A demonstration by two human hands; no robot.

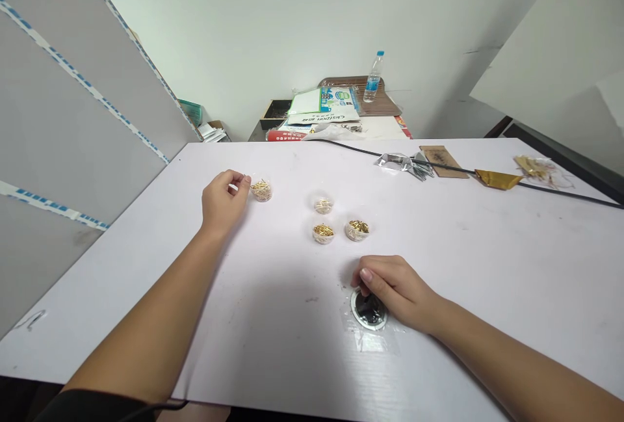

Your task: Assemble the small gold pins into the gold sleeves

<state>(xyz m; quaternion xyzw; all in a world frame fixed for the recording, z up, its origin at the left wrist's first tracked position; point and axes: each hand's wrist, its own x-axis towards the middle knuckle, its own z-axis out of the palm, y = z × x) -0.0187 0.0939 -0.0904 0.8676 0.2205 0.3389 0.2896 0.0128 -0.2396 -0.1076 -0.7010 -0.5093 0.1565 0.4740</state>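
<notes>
My left hand [227, 199] is at the left rim of a small clear cup [262, 192] of thin gold-coloured pins. Its thumb and index finger are pinched together, and whatever they hold is too small to tell. Over a round black disc with a pale rim [369, 311], set under clear tape, hangs my right hand [392, 285]. Its fingers are curled in and partly hidden, so their contents do not show. Between the hands stand a cup of pale gold pieces [323, 205], a cup of gold pieces [323, 233] and a cup of darker gold pieces [358, 229].
A black cable [351, 147] runs across the back right of the white table [487, 292]. Near it lie a silver packet [394, 162], a brown card [443, 162], a gold packet [497, 179] and a bag of thin wires [536, 167]. A water bottle [373, 80] stands behind the table.
</notes>
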